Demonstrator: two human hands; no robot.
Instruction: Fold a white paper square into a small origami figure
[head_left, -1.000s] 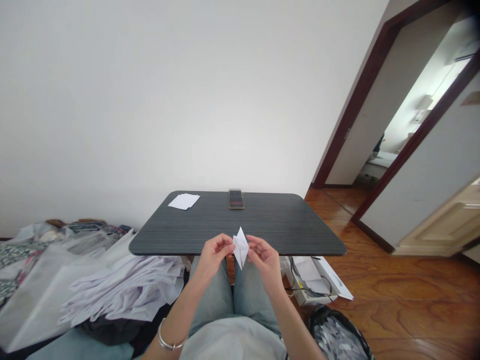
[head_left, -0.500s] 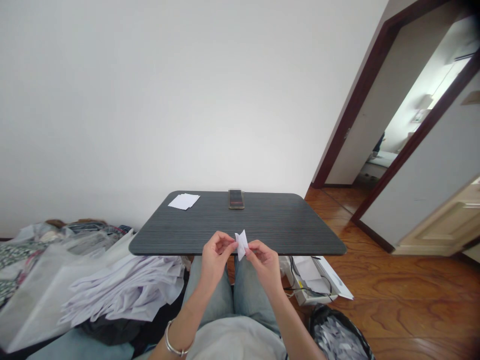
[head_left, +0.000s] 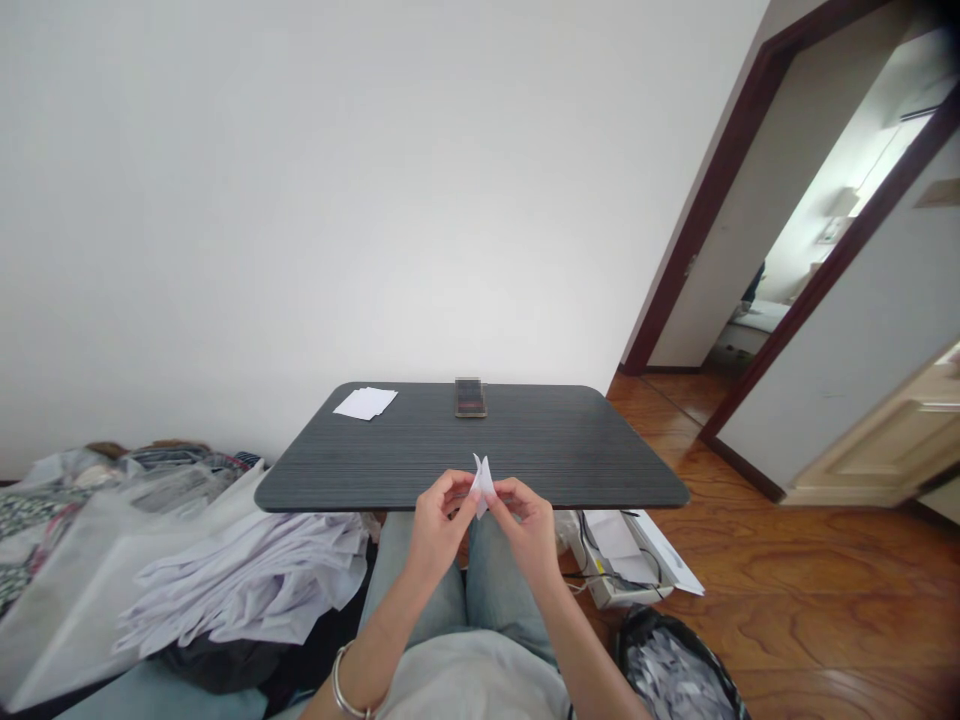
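Note:
Between both hands, just above the front edge of the dark table (head_left: pixel 420 455), is a small folded piece of white paper (head_left: pixel 483 484) with two pointed tips standing up. My left hand (head_left: pixel 441 515) pinches its left side between thumb and fingers. On the right side, my right hand (head_left: pixel 525 512) grips it the same way. The lower part of the paper is partly hidden by the thumbs. A few white paper squares (head_left: pixel 365 403) lie overlapping at the table's back left. At the back middle rests a phone (head_left: pixel 470 398).
White folded cloth (head_left: pixel 247 580) is heaped left of my legs. Under the table's right side stands a white box (head_left: pixel 616 560) with cables and paper. A black bag (head_left: pixel 675 670) of paper scraps sits at the lower right. A doorway (head_left: pixel 705 220) opens at right.
My hands have come closer together around the folded paper. Its upright tips now stand side by side and look narrower than before.

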